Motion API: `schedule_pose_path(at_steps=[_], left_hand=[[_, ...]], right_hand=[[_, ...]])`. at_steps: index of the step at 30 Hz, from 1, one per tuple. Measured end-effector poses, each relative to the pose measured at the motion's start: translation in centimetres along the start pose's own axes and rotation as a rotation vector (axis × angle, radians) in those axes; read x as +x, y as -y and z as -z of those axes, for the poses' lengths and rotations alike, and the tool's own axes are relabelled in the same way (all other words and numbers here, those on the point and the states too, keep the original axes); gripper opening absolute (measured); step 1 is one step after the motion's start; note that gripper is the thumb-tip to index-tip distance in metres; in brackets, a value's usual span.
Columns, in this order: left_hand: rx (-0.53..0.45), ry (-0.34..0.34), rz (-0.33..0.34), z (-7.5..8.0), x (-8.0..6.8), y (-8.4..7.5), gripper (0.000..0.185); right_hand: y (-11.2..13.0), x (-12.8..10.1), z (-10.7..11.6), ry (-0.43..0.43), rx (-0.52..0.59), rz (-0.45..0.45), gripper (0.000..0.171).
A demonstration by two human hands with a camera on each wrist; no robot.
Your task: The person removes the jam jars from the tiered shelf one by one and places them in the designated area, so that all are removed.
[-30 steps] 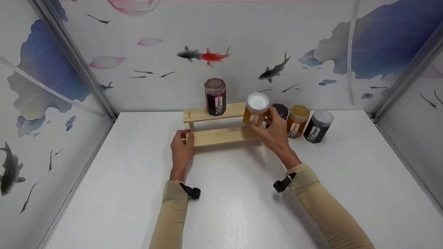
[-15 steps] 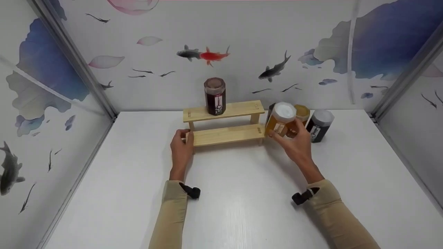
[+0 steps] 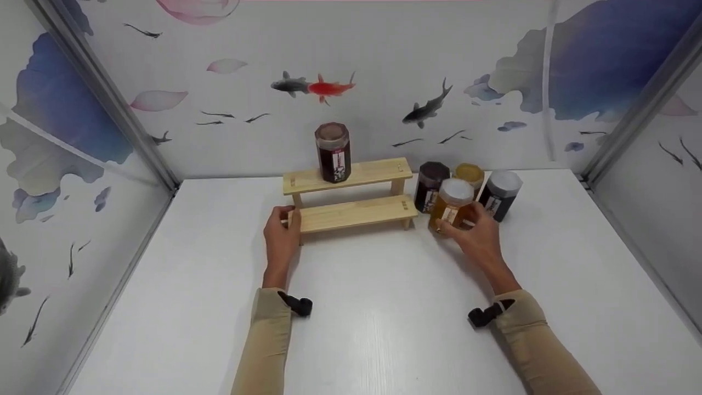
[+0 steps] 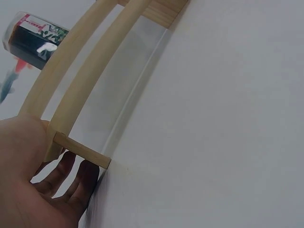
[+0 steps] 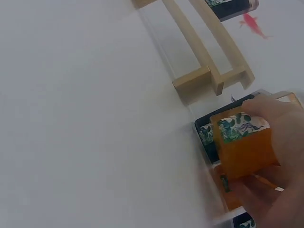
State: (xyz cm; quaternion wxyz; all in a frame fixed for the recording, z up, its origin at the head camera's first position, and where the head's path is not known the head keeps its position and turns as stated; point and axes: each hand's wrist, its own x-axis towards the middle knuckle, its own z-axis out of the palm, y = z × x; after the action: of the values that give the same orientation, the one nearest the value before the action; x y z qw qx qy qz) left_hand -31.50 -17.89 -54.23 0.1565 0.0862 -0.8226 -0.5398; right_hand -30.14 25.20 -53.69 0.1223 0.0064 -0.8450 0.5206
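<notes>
Right hand (image 3: 476,237) is clamped on the amber jar (image 3: 451,204), standing on the table (image 3: 384,318) right of the wooden step shelf (image 3: 351,214), just before three other jars. Left hand (image 3: 281,241) grips the shelf's left end.

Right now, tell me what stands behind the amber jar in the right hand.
Behind the amber jar held by the right hand stand three jars: a dark jar, a yellow jar and a black jar. Their lower parts are partly covered.

white table (image 3: 384,329) | wooden two-step rack (image 3: 351,211) | jar cluster (image 3: 466,189) beside it, apparently four
</notes>
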Motion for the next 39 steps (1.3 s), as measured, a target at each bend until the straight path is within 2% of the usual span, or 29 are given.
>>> schedule_pose_path(at_steps=[4, 12, 19, 29, 33, 39], left_hand=[[-0.001, 0.003, -0.009, 0.0, 0.0, 0.1, 0.033], [-0.026, -0.011, -0.03, 0.2, 0.1, 0.4, 0.031], [-0.017, -0.004, -0.01, 0.1, 0.0, 0.2, 0.032], [-0.012, -0.006, -0.016, 0.0, 0.1, 0.1, 0.032], [-0.011, 0.001, -0.011, 0.0, 0.0, 0.3, 0.032], [-0.016, -0.007, -0.01, -0.1, 0.1, 0.3, 0.032]], right_hand=[[-0.2, 0.0, 0.4, 0.084, -0.051, -0.019, 0.085], [0.1, 0.1, 0.9, 0.14, -0.14, -0.039, 0.082], [0.2, 0.0, 0.8, 0.11, -0.107, -0.022, 0.075], [0.1, -0.3, 1.1, 0.111, -0.1, -0.045, 0.078], [0.1, -0.4, 1.1, 0.024, -0.101, -0.031, 0.076], [0.7, -0.3, 0.7, -0.261, -0.012, 0.092, 0.064]])
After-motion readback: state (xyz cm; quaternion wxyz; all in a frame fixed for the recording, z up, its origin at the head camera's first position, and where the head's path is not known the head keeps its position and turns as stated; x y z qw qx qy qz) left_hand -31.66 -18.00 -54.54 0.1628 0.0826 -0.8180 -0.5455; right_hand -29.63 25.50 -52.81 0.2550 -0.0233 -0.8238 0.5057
